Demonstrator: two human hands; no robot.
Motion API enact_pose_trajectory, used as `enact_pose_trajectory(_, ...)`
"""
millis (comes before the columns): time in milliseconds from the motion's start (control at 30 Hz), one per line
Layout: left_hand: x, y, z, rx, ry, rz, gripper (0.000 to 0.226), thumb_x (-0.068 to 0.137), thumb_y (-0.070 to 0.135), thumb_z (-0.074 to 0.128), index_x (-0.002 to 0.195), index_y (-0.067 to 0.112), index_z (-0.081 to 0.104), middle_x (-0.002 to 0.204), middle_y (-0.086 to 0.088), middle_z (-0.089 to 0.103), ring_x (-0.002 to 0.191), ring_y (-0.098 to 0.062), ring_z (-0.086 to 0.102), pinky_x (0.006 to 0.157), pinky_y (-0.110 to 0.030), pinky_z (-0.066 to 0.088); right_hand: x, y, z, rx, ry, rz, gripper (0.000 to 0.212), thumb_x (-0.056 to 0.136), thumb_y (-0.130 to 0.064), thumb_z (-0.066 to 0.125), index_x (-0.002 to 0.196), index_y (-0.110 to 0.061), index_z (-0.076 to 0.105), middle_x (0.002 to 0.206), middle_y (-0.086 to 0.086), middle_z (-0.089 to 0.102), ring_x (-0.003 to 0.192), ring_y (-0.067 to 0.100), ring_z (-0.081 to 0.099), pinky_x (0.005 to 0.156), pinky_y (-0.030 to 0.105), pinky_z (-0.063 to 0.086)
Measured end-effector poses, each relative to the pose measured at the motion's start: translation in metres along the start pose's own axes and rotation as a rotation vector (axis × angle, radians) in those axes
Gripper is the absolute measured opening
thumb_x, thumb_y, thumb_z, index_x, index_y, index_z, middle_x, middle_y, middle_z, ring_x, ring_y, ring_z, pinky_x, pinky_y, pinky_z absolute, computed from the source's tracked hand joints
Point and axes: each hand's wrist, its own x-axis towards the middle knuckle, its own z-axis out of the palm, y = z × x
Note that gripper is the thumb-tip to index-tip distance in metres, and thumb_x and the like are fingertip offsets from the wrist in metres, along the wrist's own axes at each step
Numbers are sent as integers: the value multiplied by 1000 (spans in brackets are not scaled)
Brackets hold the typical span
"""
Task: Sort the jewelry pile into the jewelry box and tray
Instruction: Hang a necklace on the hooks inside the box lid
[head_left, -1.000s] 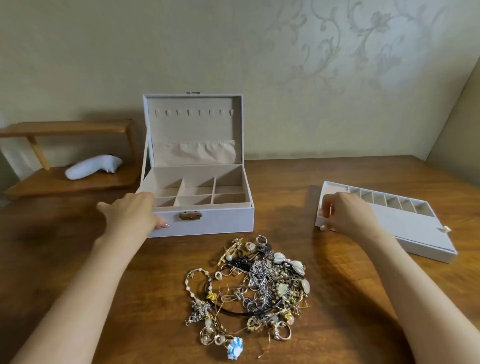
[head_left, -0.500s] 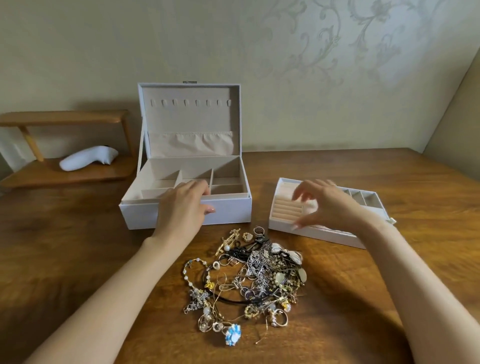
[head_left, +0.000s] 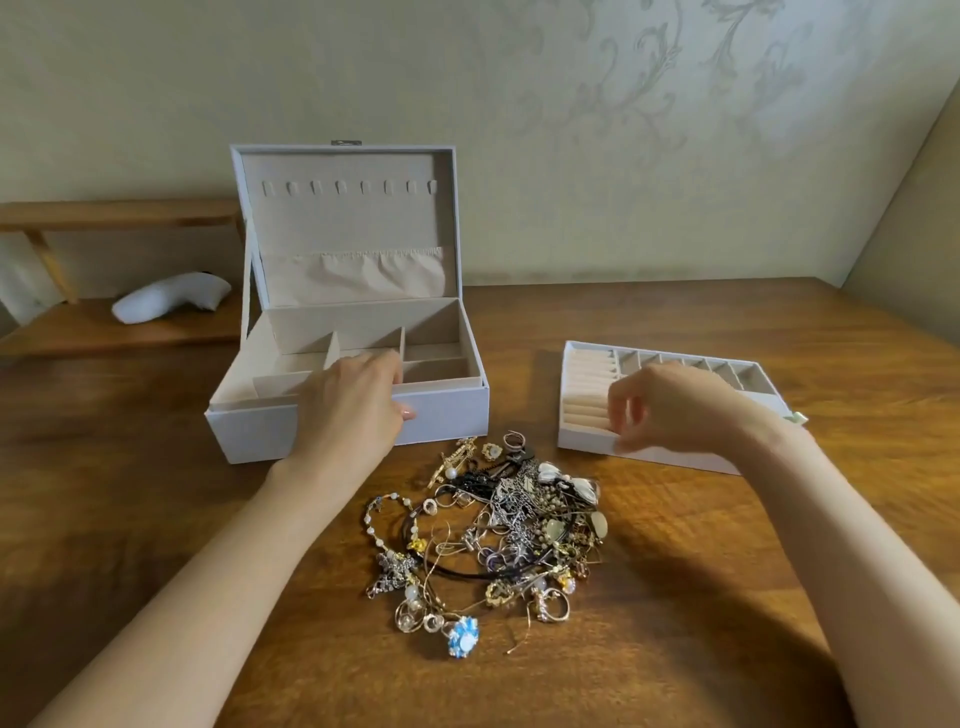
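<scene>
Head view: left hand (head_left: 353, 410) grips the jewelry box (head_left: 452, 415) by its front wall; right hand (head_left: 675, 410) touches the tray (head_left: 582, 442), grip unclear. The jewelry pile (head_left: 493, 535) on the counter (head_left: 156, 519) looks light, tangled, snag-prone: lift loose edge pieces.

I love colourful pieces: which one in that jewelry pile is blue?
The blue flower-shaped piece at the near edge of the jewelry pile; the others look gold, silver, black or pearly.
</scene>
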Motion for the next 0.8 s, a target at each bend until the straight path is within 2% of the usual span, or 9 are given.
enact_pose_trajectory(100,3,-1,1,-31,29,81,33,81,30,71,103,14,53,108,-5,59,97,-22,55,83,-36,44,-10,8,-7,65,-107,35,18,71,-25,81,75,-29,64,79,-8,65,74,11,60,70,27,54)
enact_pose_trajectory(200,-1,19,-4,-166,154,342,27,77,24,71,94,10,56,95,-3,57,87,-17,53,77,-26,44,-24,17,-11,110,-197,62,19,71,-20,81,74,-29,64,79,-8,65,72,10,57,67,24,49)
enact_pose_trajectory(267,-13,41,-7,-351,-8,455,16,82,29,62,89,16,56,85,5,56,77,-9,53,70,-19,44,-34,22,-11,119,-217,74,20,70,-19,82,72,-30,64,76,-9,64,70,9,56,65,22,47)
enact_pose_trajectory(333,-27,57,0,-450,-242,496,17,88,37,56,97,23,56,92,12,54,87,-3,51,80,-19,44,-43,25,-11,124,-224,64,22,70,-20,82,71,-32,64,75,-10,64,69,7,55,62,18,43)
enact_pose_trajectory(433,-32,70,21,-427,-274,590,34,93,28,55,127,27,50,120,15,51,111,-2,40,99,-20,31,-50,26,-9,121,-209,15,22,72,-19,80,69,-33,63,72,-13,62,71,5,54,65,20,45)
enact_pose_trajectory(500,-29,75,28,-358,-271,631,38,94,24,53,132,26,50,128,12,51,115,-5,37,101,-24,28,-52,25,-7,145,-196,-3,22,72,-18,80,71,-32,63,74,-14,62,75,7,56,73,27,51)
enact_pose_trajectory(700,-23,64,25,-269,-261,579,23,92,29,57,115,27,59,110,12,52,105,-7,40,95,-26,27,-52,10,-1,196,-260,-123,20,74,-18,79,74,-31,64,79,-12,63,76,9,57,75,30,53)
enact_pose_trajectory(767,-20,57,19,-375,-244,516,17,88,24,62,104,24,64,103,12,56,99,-8,48,92,-31,37,-49,-3,-9,232,-255,-160,16,77,-23,77,76,-33,65,80,-8,65,76,13,60,74,32,53)
enact_pose_trajectory(800,-18,55,15,-455,-207,473,14,86,20,65,99,21,67,98,10,58,93,-9,53,85,-34,44,-45,-10,-13,287,-175,-184,12,76,-28,76,79,-34,66,78,-8,65,73,10,60,70,29,53)
